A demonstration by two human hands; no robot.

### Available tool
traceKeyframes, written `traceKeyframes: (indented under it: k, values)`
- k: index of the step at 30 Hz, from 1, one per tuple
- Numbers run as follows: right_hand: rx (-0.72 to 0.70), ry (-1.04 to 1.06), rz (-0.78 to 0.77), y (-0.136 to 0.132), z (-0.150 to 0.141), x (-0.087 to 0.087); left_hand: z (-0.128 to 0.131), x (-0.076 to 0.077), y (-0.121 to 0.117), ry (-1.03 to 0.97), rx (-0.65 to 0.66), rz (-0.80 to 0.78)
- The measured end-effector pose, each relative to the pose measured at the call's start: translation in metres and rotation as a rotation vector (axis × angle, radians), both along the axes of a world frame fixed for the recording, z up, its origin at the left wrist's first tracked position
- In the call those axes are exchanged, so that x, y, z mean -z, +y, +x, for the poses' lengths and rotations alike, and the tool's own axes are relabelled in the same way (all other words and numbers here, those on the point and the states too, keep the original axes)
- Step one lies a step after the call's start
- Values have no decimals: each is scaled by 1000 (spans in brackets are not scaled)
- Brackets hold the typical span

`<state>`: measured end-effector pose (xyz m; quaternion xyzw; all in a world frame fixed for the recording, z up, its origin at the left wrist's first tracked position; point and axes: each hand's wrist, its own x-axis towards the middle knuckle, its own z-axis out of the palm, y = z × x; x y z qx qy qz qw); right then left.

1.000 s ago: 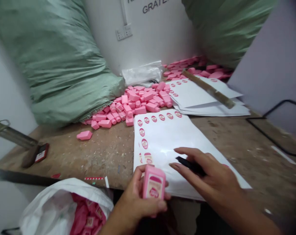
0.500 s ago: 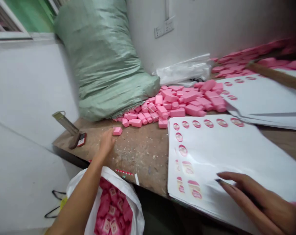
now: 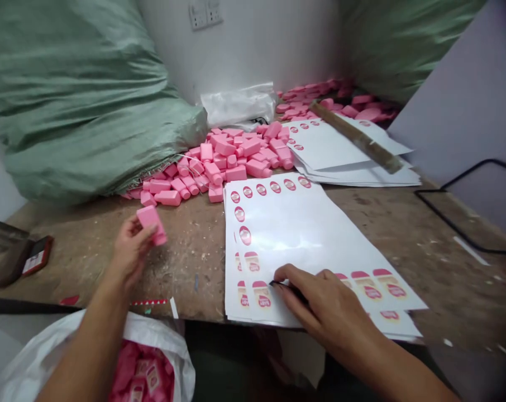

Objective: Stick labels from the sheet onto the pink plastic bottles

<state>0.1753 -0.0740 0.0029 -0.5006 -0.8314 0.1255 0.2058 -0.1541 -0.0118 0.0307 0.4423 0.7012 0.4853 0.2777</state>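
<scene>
My left hand [image 3: 131,245] is closed round a small pink plastic bottle [image 3: 152,225], raised a little over the table at left. My right hand [image 3: 320,307] rests over a white sheet of oval stickers [image 3: 286,223]. Its thumb and forefinger come together beside a pink-and-cream sticker [image 3: 261,296] in the bottom row. Something small and dark shows at those fingertips; what it is I cannot make out. Behind my left hand lies a heap of pink bottles [image 3: 236,153].
A white sack [image 3: 181,357] with labelled pink bottles hangs below the table edge. Behind stand a large green sack [image 3: 89,111] and a clear plastic bag [image 3: 238,103]. A wooden bar [image 3: 357,137] weighs on more sticker sheets [image 3: 324,148]. A black wire frame [image 3: 441,190] is at right.
My left hand has picked up the lone bottle from the table. My right hand has come down to the lower-left stickers, its fingertips closing together. The view has turned right.
</scene>
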Motion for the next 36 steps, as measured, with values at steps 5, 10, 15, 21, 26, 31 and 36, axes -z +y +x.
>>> traceKeyframes:
  k: [5,10,15,21,26,31,36]
  values:
    - [19,-14,-65,2,0,2,122,-4,-38,-1172,208,-135]
    - [17,-44,-95,1,1,-2,168,11,-37,-1279,269,-186]
    - [36,-115,-10,-1,-1,-3,170,22,-35,-1346,167,-189]
    - [22,-159,61,0,-4,-2,169,22,-38,-1356,145,-225]
    - [31,-150,27,2,-3,-2,174,23,-37,-1297,135,-233]
    - [44,-38,-151,3,1,-4,175,24,-37,-1291,144,-204]
    - [38,-83,3,0,-1,-2,175,23,-38,-1295,119,-207]
